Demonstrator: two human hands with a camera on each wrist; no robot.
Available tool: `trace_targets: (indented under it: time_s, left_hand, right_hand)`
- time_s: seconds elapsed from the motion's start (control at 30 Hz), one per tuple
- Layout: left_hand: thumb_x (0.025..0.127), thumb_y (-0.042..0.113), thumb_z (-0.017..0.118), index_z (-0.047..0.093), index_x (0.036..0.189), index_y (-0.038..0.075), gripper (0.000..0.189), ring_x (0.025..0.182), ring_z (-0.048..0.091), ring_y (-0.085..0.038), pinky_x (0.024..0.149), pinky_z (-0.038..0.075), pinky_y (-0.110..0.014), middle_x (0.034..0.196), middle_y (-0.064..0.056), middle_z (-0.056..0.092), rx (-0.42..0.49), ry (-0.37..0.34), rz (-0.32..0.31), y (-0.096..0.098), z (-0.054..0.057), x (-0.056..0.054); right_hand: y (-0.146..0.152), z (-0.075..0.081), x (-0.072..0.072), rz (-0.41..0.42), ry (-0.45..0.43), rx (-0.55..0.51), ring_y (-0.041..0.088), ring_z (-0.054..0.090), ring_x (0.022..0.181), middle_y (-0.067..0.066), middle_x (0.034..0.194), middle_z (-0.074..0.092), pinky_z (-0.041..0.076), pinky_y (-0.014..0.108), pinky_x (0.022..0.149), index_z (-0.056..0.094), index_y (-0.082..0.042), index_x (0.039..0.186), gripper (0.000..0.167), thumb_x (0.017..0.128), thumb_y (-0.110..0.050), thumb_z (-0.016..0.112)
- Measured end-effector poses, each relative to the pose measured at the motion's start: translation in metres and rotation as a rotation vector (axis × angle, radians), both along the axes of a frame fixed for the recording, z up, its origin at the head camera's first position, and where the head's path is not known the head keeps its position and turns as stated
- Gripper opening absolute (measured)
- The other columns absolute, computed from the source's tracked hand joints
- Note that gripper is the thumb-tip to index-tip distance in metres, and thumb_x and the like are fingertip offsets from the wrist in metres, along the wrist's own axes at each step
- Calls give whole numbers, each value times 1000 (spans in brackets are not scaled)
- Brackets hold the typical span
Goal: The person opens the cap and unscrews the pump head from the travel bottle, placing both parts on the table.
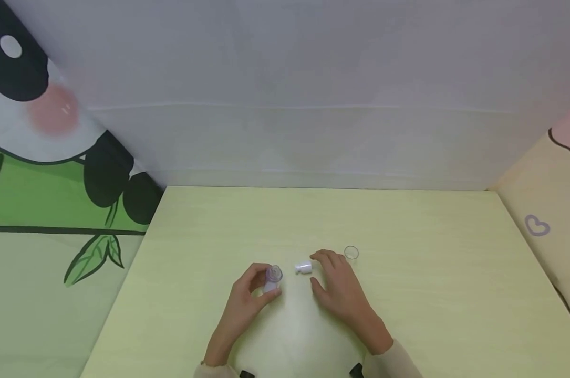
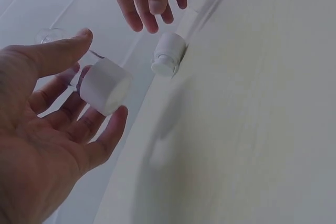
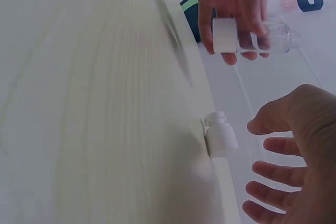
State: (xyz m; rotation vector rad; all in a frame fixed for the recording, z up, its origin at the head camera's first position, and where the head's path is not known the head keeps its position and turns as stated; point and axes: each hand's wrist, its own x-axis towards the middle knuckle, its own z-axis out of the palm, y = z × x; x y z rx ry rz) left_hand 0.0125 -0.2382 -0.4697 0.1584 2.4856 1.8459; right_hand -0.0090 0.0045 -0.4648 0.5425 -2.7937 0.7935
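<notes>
My left hand [image 1: 244, 300] holds a small clear bottle with a white end [image 2: 106, 86] between thumb and fingers, raised over the table. In the right wrist view the bottle's transparent body [image 3: 277, 37] narrows to a neck, and the white end points the other way. A small white cap-like piece [image 1: 304, 268] with a narrower, knobbed end lies on its side on the table between the hands. Just right of that piece is my right hand [image 1: 341, 291], thumb and fingers spread apart with nothing between them. In the right wrist view a gap separates its fingers from the white piece [image 3: 220, 136].
A thin ring [image 1: 351, 252] lies on the pale table [image 1: 436, 273], just beyond the right hand. Behind the table rises a plain pale wall [image 1: 313, 142]. Panels with cartoon prints flank it on the left [image 1: 105, 262] and right [image 1: 540, 189].
</notes>
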Motion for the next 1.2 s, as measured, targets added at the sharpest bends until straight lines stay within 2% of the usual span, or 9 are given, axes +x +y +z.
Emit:
trace_targets:
  time_s: [0.27,0.63,0.97,1.2]
  left_hand:
    - [85,2,84,64,124,9,44,110,71,-28,100,59,-47,122,-11,72,-58,18,60,3,1,-17]
    - [83,0,84,64,123,6,45,116,69,-34,104,55,-54,122,-14,74,-148,-8,150,-4,-4,-31]
    - [83,-2,83,65,123,8,45,118,68,-33,104,54,-55,125,-12,73,-161,-38,153,-5,-7,-34]
    - [82,-1,85,59,134,9,59,129,62,-38,111,48,-59,134,-13,68,-241,30,103,-6,-8,-35]
  right_hand:
    - [7,3,18,-18,8,-8,32,60,126,7,135,63,54,49,101,63,-12,132,50,86,-13,81]
    - [6,-1,28,-14,12,-1,29,61,124,5,134,63,55,47,101,63,-14,132,51,85,-14,83]
    - [7,-4,30,-12,1,-6,30,61,123,6,134,64,54,49,101,63,-13,131,50,85,-14,83]
    - [15,-3,33,-22,-5,56,31,61,124,7,134,64,55,49,98,64,-11,131,48,86,-16,81]
